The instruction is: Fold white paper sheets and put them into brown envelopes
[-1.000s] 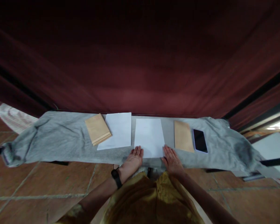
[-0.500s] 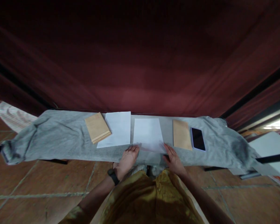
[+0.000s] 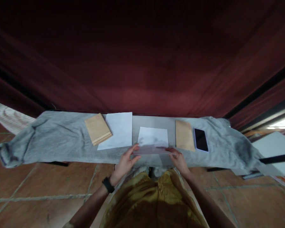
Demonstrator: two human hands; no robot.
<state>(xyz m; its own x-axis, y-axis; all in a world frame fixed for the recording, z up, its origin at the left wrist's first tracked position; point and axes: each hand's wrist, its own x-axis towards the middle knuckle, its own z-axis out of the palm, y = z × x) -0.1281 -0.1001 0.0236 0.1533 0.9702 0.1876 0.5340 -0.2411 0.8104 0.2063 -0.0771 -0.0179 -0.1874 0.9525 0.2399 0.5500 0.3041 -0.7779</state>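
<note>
Both hands [image 3: 125, 162] [image 3: 180, 160] have risen, gripping white paper [image 3: 153, 134].

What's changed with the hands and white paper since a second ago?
The left hand and right hand lay flat at the near corners of the middle white sheet; now they grip its raised near edge, and its far edge has slid toward the person. The brown paper stack, left white sheet, single brown paper and phone stayed put.
</note>
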